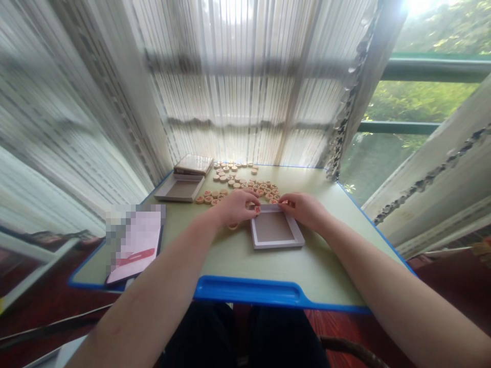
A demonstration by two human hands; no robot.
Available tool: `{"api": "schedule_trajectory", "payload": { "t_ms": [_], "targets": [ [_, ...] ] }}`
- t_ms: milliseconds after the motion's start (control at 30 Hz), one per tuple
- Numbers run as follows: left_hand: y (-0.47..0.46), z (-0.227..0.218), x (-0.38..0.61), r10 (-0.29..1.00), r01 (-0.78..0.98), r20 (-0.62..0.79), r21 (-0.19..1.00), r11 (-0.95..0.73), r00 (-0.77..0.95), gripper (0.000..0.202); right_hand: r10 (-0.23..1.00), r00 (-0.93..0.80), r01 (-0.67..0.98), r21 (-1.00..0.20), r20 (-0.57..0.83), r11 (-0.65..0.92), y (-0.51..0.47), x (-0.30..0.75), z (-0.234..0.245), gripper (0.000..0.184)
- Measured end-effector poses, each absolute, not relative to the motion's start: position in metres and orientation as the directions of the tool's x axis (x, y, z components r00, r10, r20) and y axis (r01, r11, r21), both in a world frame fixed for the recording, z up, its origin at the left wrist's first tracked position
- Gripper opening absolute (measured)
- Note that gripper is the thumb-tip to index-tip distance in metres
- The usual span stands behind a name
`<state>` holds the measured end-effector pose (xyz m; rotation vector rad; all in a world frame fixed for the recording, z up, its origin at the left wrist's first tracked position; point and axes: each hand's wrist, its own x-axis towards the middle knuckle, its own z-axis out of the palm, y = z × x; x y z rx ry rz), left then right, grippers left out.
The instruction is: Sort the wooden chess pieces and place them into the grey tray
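My left hand (pixel 241 204) is closed at the far left corner of a shallow white box (pixel 278 245), pinching a round wooden Chinese chess piece (pixel 257 209) with a red mark. At the far right corner of this box, my right hand (pixel 305 208) has its thumb and fingers drawn together on the rim. The box lies open side up, showing a bare grey-brown bottom. Many more wooden chess pieces (pixel 237 185) are scattered loosely beyond my hands, some with red characters. One piece (pixel 232 226) lies partly hidden under my left wrist.
A second shallow box (pixel 180 198) stands at the left, with a flat wrapped box (pixel 194 162) behind it. A tablet (pixel 136 240) with a pink screen lies near the table's left edge. The pale green table (pixel 333 271) has a blue rim and a pen groove (pixel 249 292) in front.
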<state>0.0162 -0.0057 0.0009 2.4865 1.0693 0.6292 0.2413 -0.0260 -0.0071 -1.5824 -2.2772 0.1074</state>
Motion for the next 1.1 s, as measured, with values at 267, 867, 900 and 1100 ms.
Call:
{"api": "schedule_trajectory", "payload": {
  "t_ms": [267, 867, 900, 1100],
  "targets": [
    [-0.005, -0.002, 0.016, 0.728, 0.603, 0.391, 0.408, -0.686, 0.564, 0.022, 0.920, -0.279, 0.904, -0.247, 0.276, 0.349, -0.029, 0.238, -0.006, 0.026],
    [-0.010, -0.001, 0.020, 0.629, 0.588, 0.326, 0.225, -0.777, 0.706, 0.017, 0.817, -0.533, 0.823, -0.091, 0.221, 0.561, -0.053, 0.219, 0.005, 0.015],
    [-0.010, -0.001, 0.020, 0.629, 0.586, 0.322, 0.229, -0.777, 0.708, 0.018, 0.820, -0.529, 0.826, -0.090, 0.219, 0.556, -0.053, 0.220, 0.005, 0.017],
    [-0.007, -0.003, 0.019, 0.661, 0.617, 0.314, 0.240, -0.749, 0.681, 0.018, 0.816, -0.542, 0.816, -0.105, 0.202, 0.568, -0.056, 0.217, 0.004, 0.028]
  ]
}}
